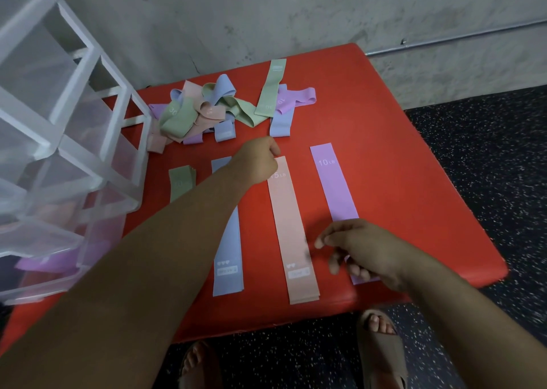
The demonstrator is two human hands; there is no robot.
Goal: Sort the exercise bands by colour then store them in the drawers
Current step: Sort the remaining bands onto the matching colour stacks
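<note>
Lying flat, pink band [291,231] reads 15 LB; left fingers [273,149] pinch its top, right fingers [324,240] loosely spread.

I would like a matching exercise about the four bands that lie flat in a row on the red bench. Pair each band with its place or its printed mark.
Column 1
1. green band
2. blue band
3. pink band
4. purple band

Column 2
A. printed 10 LB
B. the one nearest the plastic drawers
C. printed 15 LB
D. between the green and the pink

Pairs: 1-B, 2-D, 3-C, 4-A
</note>
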